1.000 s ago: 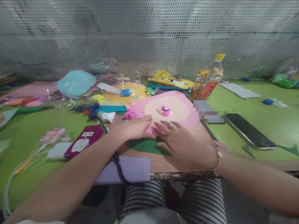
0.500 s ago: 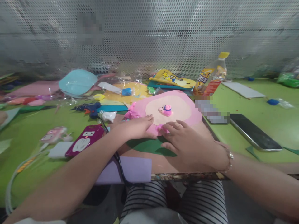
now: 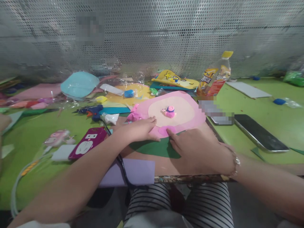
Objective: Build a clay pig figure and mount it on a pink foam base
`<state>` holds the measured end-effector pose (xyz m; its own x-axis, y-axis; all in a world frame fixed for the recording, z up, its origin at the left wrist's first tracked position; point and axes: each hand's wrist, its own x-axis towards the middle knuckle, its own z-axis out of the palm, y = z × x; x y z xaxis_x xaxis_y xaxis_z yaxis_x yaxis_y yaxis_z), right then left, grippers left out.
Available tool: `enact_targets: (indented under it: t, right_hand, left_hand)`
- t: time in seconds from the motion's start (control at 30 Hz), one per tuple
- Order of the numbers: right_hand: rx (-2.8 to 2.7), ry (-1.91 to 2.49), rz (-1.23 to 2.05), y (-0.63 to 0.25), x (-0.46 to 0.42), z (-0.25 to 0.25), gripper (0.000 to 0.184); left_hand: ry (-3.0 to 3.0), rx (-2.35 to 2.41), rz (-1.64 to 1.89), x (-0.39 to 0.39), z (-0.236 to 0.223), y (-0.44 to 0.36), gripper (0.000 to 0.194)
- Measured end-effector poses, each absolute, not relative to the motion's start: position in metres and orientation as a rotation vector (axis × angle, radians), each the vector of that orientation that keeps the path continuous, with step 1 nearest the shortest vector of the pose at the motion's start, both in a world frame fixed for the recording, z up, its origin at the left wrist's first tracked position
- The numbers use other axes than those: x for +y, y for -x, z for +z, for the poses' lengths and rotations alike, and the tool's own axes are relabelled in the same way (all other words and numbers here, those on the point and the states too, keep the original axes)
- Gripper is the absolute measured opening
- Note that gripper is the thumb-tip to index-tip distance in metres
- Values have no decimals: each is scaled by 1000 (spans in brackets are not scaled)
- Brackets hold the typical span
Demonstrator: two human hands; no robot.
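Observation:
My left hand point(image 3: 142, 129) lies flat with fingers spread on the lower left of a pink paper sheet point(image 3: 196, 103) with a cream middle. The index finger of my right hand point(image 3: 198, 145) is stretched out and presses a flattened patch of bright pink clay point(image 3: 163, 130) at the sheet's lower border; its other fingers curl under, partly hidden. On the cream area sits a small pink clay snail point(image 3: 170, 112) with a blue band. Crumpled pink wrapping with clay point(image 3: 134, 117) rests beside my left hand. Green paper point(image 3: 154, 149) lies below both hands.
A glue gun point(image 3: 91, 111), its black cord, a purple power bank point(image 3: 86, 144) and a white charger are on the left. To the right are a phone point(image 3: 260, 133) and a plastic bottle point(image 3: 215, 79). A perforated metal panel point(image 3: 152, 34) stands behind. Part of another person shows far left.
My right hand has gone from spread fingers over the clay to one extended index finger. The pink clay patch now shows flatter and wider. My left hand stays in place.

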<state>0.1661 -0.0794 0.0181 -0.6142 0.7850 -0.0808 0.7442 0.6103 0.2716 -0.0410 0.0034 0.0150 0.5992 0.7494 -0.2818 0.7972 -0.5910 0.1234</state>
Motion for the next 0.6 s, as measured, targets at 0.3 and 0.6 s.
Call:
enact_targets:
  t: [0.3, 0.6]
  right_hand:
    - [2535, -1326, 370, -164, -79, 24, 46]
    - [2536, -1408, 546, -158, -84, 21, 56]
  left_hand:
    - [-2595, 1265, -304, 4, 15, 42, 87]
    - [-2608, 1261, -270, 4, 14, 42, 83]
